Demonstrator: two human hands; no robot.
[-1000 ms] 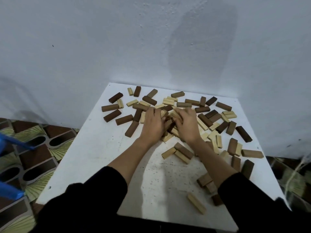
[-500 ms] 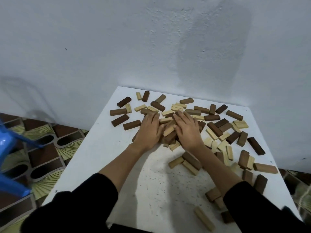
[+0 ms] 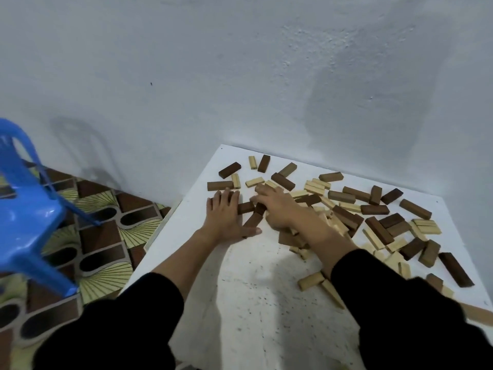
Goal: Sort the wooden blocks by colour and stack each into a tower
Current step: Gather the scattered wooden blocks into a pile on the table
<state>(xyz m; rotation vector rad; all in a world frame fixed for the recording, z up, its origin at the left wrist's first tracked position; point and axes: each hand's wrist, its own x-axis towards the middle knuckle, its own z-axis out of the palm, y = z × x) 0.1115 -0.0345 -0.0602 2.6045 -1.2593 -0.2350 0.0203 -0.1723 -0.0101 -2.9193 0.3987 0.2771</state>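
Note:
Several wooden blocks in dark brown (image 3: 283,181), mid brown (image 3: 341,196) and pale cream (image 3: 426,226) lie scattered flat over the far and right parts of the white table (image 3: 253,303). No tower stands. My left hand (image 3: 224,216) lies flat with straight fingers at the left edge of the pile, its fingertips touching dark blocks. A dark block (image 3: 252,221) lies slanted between my hands, and another dark block (image 3: 245,207) sits just above it. My right hand (image 3: 277,208) rests palm down on a heap of mixed blocks, fingers spread over them.
A blue plastic chair (image 3: 24,209) stands on the patterned tiled floor (image 3: 101,236) left of the table. A pale wall (image 3: 240,76) runs right behind the table's far edge. Loose blocks (image 3: 310,281) lie by my right forearm near the right edge.
Both hands have slid left across the pile. My left hand now lies flat beside the leftmost dark blocks. The camera has turned left, bringing the blue chair into view.

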